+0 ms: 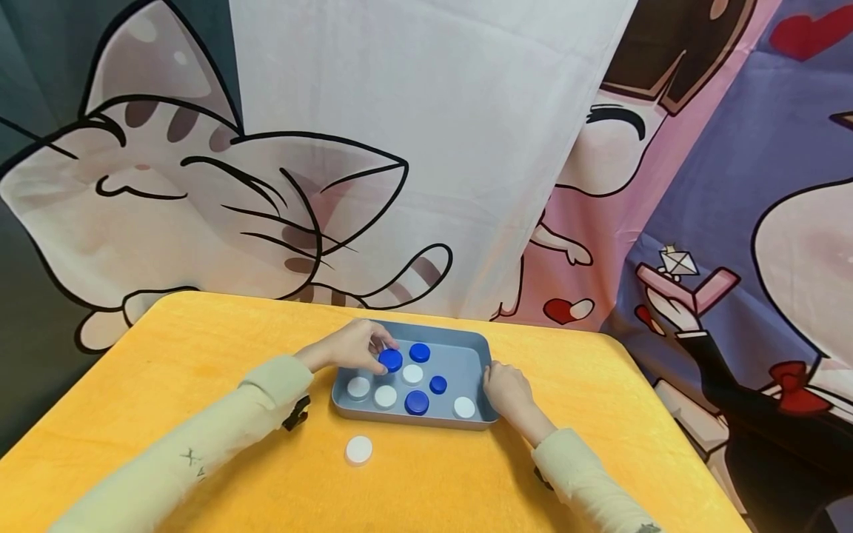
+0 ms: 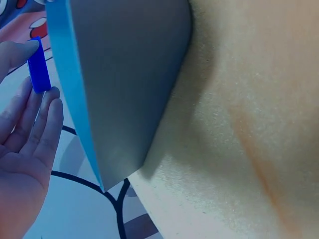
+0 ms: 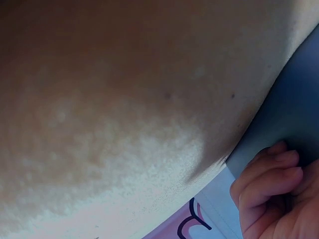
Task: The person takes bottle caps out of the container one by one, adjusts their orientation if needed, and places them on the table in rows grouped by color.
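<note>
My left hand (image 1: 360, 346) pinches a blue bottle cap (image 1: 390, 360) between thumb and fingertips, above the left part of a grey-blue tray (image 1: 466, 348). The left wrist view shows this cap (image 2: 39, 69) edge-on, higher than the tray's rim. At the tray's right end, my right hand (image 1: 509, 389) grips the rim; in the right wrist view its curled fingers (image 3: 266, 181) lie against the outer wall, and the thumb is out of sight there. Inside the tray lie several white caps (image 1: 412, 374) and 3 blue caps (image 1: 416, 403), one of them smaller.
A white cap (image 1: 359, 450) lies on the yellow tablecloth (image 1: 266, 481) in front of the tray. Behind the table hangs a printed cloth (image 1: 426, 111) with cartoon figures.
</note>
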Motion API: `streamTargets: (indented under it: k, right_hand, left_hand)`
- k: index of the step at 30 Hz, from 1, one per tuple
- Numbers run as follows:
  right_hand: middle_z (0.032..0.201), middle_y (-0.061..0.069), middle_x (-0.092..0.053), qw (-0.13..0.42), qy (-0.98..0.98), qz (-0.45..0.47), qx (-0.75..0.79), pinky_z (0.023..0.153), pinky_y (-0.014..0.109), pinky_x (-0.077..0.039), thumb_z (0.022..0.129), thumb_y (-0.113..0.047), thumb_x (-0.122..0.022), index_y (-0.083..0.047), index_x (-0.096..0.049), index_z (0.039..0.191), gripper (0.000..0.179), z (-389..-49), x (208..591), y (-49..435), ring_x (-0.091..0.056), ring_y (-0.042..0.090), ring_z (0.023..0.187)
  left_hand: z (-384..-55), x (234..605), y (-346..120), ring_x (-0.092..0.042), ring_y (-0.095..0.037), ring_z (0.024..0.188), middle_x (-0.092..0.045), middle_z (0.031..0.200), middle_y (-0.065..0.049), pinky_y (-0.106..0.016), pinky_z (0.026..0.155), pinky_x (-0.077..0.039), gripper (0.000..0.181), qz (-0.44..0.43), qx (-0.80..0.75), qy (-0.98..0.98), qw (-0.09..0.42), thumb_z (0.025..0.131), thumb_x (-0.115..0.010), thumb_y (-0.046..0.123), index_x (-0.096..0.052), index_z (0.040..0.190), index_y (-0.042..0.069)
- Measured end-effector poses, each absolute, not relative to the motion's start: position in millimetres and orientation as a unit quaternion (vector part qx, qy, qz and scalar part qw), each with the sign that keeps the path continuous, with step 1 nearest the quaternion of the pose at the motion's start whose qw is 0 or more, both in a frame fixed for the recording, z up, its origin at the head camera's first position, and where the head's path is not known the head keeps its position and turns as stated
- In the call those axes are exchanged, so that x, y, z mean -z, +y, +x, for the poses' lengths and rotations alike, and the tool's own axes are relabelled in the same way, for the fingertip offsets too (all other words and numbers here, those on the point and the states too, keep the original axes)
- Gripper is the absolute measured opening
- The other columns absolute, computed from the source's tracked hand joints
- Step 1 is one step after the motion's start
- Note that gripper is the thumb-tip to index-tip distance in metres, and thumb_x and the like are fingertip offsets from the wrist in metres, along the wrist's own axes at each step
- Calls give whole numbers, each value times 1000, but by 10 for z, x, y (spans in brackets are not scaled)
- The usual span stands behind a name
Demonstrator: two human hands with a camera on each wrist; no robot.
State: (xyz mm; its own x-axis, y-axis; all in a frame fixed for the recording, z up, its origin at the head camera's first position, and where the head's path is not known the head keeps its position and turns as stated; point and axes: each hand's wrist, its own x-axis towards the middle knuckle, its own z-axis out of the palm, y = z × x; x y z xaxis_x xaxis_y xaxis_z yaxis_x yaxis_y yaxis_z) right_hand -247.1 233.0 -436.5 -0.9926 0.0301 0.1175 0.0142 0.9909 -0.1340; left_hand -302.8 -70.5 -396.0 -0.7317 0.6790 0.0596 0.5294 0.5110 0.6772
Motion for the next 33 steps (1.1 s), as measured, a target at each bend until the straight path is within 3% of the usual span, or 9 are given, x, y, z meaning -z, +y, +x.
streamTargets:
  k: [24,33]
  right_hand:
    - [72,19,-64,65,-995,-11,-68,58,44,-53,96,-16,-50,4,-64,84,27,-2473,4366,2329,-64,33,65]
    - [72,18,-64,48,-996,-20,-73,57,41,-52,97,-17,-50,5,-64,87,28,-2476,4349,2327,-63,30,64]
  left_hand:
    - [-2542,3784,-717,-61,-12,90,-69,108,-4,-31,85,-56,41,370,-344,859,81,73,-82,17,-70,110,5]
    - [-2371,3827,-750,-60,-8,86,-69,100,1,-25,82,-55,38,388,-356,847,66,71,-81,17,-71,106,7]
